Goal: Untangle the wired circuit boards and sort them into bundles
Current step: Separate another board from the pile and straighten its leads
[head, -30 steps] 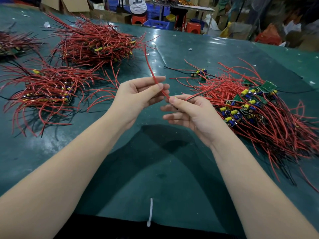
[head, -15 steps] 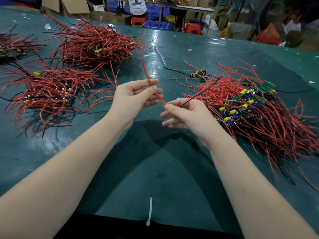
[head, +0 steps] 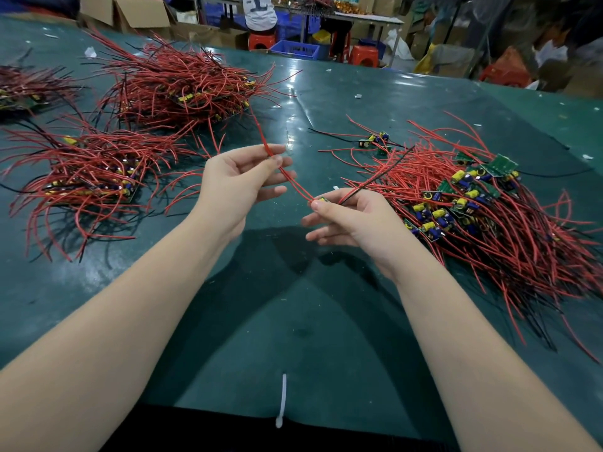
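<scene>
Our right hand [head: 352, 220] pinches a small circuit board [head: 323, 200] above the table's [head: 293, 321] middle while our left hand [head: 241, 181] pinches its red wires [head: 293, 184]. Pull hard, we judge, and wires could snag the tangled pile [head: 483, 216] at right.

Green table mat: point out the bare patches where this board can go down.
Bare green table mat lies near the person, between the forearms, up to the white cable tie. A glossy strip runs between the far red-wire bundle and the tangled right pile. The left side is crowded by another bundle.
</scene>
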Available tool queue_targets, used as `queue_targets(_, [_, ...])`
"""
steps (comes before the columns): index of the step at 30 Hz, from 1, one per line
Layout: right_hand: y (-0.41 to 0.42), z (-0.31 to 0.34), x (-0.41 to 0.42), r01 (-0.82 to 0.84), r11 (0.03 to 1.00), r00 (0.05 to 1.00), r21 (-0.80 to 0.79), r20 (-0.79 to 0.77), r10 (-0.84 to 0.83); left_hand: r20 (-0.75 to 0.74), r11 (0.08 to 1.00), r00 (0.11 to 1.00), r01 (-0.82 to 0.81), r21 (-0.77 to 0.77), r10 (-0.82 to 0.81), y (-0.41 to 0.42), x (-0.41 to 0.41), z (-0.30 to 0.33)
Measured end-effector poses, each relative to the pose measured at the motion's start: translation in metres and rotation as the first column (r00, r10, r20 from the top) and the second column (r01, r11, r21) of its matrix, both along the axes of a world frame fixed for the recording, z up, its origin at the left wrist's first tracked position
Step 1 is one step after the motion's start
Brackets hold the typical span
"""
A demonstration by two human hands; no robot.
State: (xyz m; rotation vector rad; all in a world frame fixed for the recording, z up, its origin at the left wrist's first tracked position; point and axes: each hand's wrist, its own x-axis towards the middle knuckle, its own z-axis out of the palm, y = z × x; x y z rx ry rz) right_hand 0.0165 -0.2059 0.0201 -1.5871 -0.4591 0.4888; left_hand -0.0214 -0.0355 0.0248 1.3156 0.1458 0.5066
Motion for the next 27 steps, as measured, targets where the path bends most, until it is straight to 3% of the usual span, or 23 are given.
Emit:
queue_targets(20, [-0.004,0.001,0.004,-0.002,1.000,1.000,0.016,-0.026,0.003,0.038,0.993,0.997,-0.067,-0.102,0.071,0.009,0.003,0.003])
queue_targets(27, [-0.006,0.001,0.006,-0.003,1.000,0.999,0.002,-0.034,0.003,0.030,0.963,0.997,-0.062,-0.262,0.072,0.012,0.004,0.007])
